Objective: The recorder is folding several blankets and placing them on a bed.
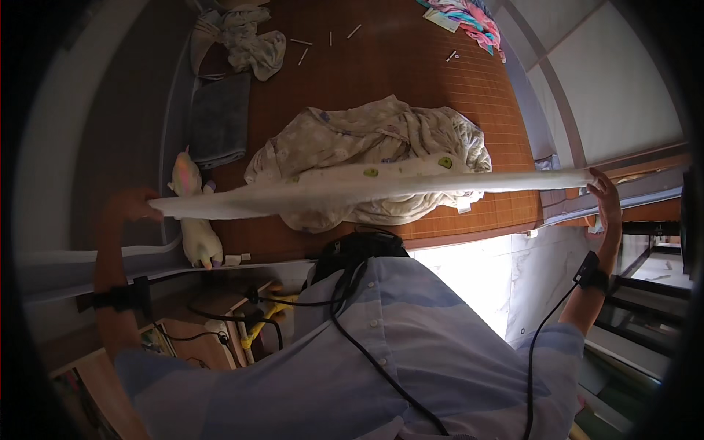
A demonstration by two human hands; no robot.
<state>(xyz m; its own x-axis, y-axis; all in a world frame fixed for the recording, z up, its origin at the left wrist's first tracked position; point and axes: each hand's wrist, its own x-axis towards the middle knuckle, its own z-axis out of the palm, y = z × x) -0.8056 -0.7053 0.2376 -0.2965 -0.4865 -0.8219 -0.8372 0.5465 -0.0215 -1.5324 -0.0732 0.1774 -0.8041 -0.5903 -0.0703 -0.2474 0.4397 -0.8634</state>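
A white cloth with green printed shapes is stretched sideways in front of me. My left hand grips its left end, near a white plush toy. At the far right, my right hand pinches the other end between thumb and fingers. Behind and below the cloth, a crumpled beige patterned blanket lies on the brown bed mat; the cloth hides part of it. A small white tag shows at the blanket's near edge.
A folded grey towel and a crumpled light cloth lie along the bed's left side. Several small white sticks are scattered beyond the blanket. Colourful fabric lies at the far right. Black cables hang across my shirt.
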